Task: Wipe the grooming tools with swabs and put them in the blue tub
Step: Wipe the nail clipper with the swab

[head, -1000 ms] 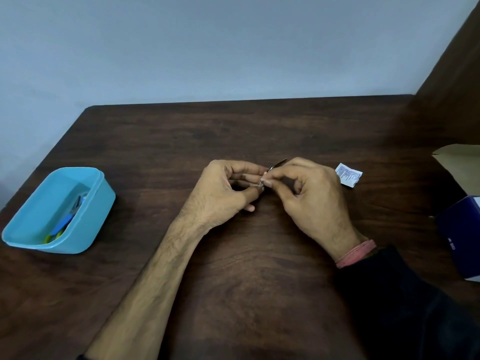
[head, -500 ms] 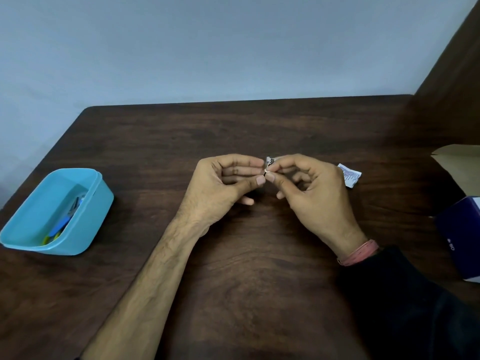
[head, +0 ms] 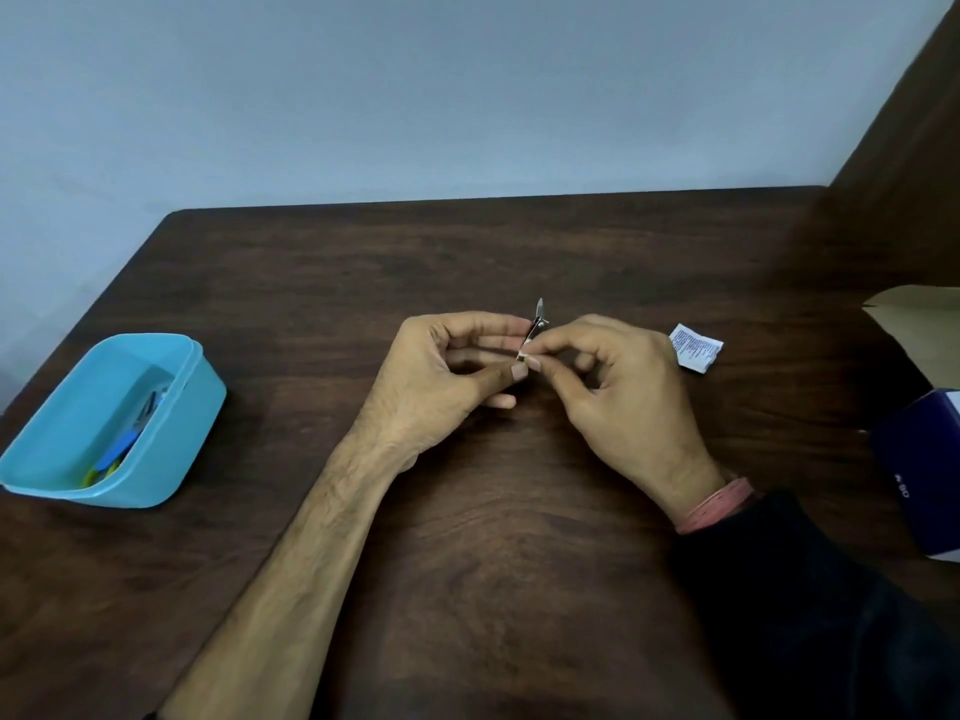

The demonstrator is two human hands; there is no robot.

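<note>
Now mid-wipe | left hand fingers pinch small metal clipper upright, steadying it | right hand fingers pinch white swab against its lower end | both above tabletop | blue tub well left, holding tools, likely next stop | torn sachet just right

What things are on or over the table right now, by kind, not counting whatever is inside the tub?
Blue tub: 1
Metal grooming tool held between left hand and right hand: 1
White swab pinched against the tool: 1
Swab packet: 1
Dark blue box: 1
Cardboard flap: 1
Total: 6
</note>
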